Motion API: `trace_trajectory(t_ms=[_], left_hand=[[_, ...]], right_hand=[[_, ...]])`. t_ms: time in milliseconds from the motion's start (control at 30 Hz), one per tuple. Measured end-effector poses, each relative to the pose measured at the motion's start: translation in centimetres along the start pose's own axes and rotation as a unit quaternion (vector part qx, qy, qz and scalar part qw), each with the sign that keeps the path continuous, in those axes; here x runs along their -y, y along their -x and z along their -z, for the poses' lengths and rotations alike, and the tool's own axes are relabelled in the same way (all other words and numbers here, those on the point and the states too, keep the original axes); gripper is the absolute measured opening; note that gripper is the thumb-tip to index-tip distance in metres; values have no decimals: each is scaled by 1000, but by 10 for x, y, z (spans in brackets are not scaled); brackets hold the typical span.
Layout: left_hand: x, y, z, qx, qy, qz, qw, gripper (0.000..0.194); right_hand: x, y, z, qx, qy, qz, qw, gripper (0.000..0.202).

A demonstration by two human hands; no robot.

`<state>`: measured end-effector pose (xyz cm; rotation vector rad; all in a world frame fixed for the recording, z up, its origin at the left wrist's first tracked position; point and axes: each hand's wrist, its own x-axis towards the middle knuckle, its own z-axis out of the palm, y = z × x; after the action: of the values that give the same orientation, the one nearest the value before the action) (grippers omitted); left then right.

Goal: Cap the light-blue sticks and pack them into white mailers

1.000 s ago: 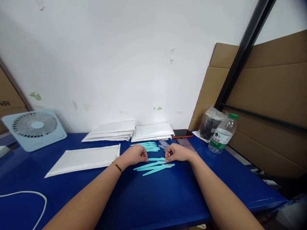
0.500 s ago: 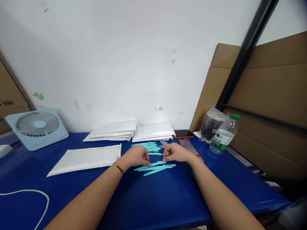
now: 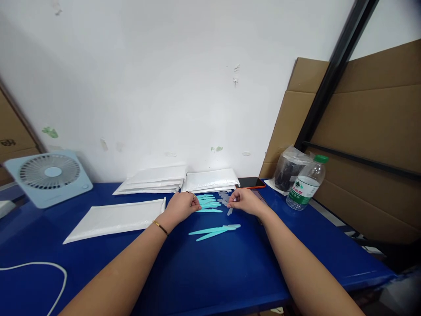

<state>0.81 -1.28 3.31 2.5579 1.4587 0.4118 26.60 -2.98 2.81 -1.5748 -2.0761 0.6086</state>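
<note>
My left hand (image 3: pixel 183 205) is closed in a pinch on an eyebrow razor at the left side of a group of teal eyebrow razors (image 3: pixel 208 202); the fingers partly hide it. My right hand (image 3: pixel 245 202) pinches a small translucent blade cap (image 3: pixel 230 211), which points down from the fingertips. More translucent caps (image 3: pixel 224 196) lie just left of that hand, behind the held one. Two separate teal eyebrow razors (image 3: pixel 213 232) rest crossed at their right ends, nearer to me on the blue table (image 3: pixel 210 272).
White padded mailers lie in two stacks (image 3: pixel 151 179) along the wall, with a single mailer (image 3: pixel 115 219) at left. A phone (image 3: pixel 251 182), a water bottle (image 3: pixel 305 184) and a bagged dark object (image 3: pixel 287 171) stand right. A blue fan (image 3: pixel 51 175) and white cable (image 3: pixel 62 276) are left.
My left hand has moved back from the front razors to the group, and one front razor has left its place there. My right hand has shifted slightly back and right; the cap now shows.
</note>
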Motion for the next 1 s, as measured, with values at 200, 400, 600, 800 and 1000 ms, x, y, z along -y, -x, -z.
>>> trace_trajectory(t_ms=[200, 400, 600, 800, 1000], left_hand=[[-18, 12, -4, 134, 95, -38, 986, 36], [-20, 13, -11, 157, 92, -42, 982, 27], [-1, 4, -9, 104, 36, -13, 994, 25], [-5, 6, -6, 43, 44, -13, 998, 30], [-37, 20, -10, 156, 101, -50, 981, 35]], right_hand=[[12, 13, 9, 147, 11, 66, 987, 35], [14, 11, -4, 216, 46, 90, 971, 29], [5, 4, -1, 69, 52, 43, 995, 24], [2, 6, 11, 8, 60, 22, 998, 24], [3, 15, 10, 235, 72, 55, 968, 33]])
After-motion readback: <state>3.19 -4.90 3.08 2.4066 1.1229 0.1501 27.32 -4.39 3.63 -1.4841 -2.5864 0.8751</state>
